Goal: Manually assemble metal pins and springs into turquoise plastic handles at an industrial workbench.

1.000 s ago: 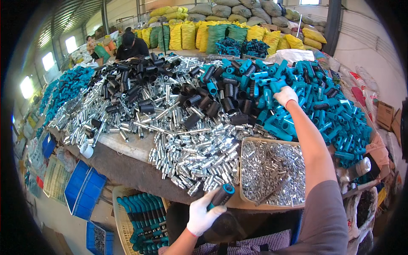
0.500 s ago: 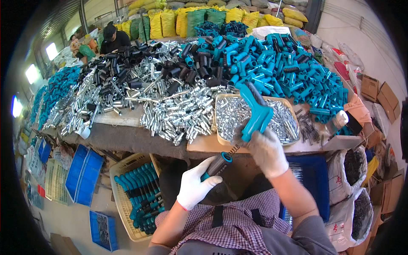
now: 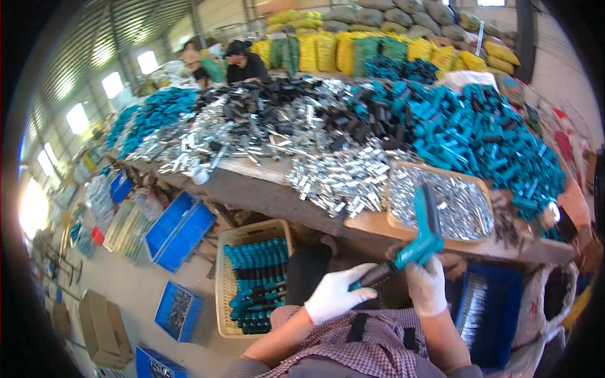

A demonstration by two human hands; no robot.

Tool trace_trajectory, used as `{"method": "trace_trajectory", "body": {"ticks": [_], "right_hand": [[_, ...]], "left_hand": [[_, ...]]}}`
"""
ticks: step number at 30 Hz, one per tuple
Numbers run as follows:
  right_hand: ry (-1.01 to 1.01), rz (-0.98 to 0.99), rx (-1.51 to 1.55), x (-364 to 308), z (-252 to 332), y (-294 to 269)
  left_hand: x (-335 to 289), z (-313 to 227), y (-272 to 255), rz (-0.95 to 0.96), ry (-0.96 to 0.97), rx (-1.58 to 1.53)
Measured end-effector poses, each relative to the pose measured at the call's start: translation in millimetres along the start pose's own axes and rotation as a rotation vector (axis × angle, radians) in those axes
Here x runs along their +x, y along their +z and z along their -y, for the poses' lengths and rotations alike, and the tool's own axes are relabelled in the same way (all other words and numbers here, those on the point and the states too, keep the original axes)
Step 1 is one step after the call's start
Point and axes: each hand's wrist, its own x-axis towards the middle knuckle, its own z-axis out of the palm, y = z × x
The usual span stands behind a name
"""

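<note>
My left hand (image 3: 340, 293), in a white glove, is closed around a dark grey tubular grip (image 3: 379, 274) with teal at its end. Above and to the right of it is a teal and black angled handle (image 3: 421, 244), shaped like a pistol grip, its black-backed arm pointing up. My right hand (image 3: 428, 286), also gloved, has its fingers closed at the handle's lower right end. The grip and the handle meet end to end in front of my lap. Whether they are joined inside is hidden.
A cream tray (image 3: 441, 201) of small metal parts sits at the bench edge, with heaped teal handles (image 3: 491, 142) behind it. Below stands a cream basket (image 3: 224, 296) of assembled teal tools. Blue bins (image 3: 179, 230) are left, another blue bin (image 3: 498, 315) right. Another person (image 3: 246, 66) sits beyond.
The grip and the handle, apart with a spring showing between them, are now together and the spring is out of sight. My right hand has come lower. The view has swung left.
</note>
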Motion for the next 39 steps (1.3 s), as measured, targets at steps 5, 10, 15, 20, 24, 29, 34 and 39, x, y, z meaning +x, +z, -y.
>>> {"method": "trace_trajectory", "body": {"ticks": [5,10,15,20,24,29,34,39], "right_hand": [[0.091,0.256,-0.756,-17,38,3],[-0.655,0.297,-1.155,-27,102,-4],[-0.049,0.658,-1.068,1,84,-14],[-0.089,0.774,-1.255,-9,71,-2],[-0.756,1.004,-1.558,-17,57,2],[-1.225,1.198,-1.389,-12,54,3],[-1.027,1.129,-1.38,-14,45,-10],[-0.579,0.991,-1.382,-15,39,-14]], "left_hand": [[-20,4,-13,0.08,0.029,-0.088],[-32,14,-27,0.147,0.038,-0.103],[-39,14,-33,0.263,0.044,-0.042],[-40,11,-39,0.35,-0.012,-0.016],[-35,20,-43,0.553,-0.146,-0.109],[-41,29,-40,0.816,-0.356,-0.514],[-33,24,-46,0.809,-0.315,-0.437],[-27,13,-47,0.546,0.14,0.131]]}}
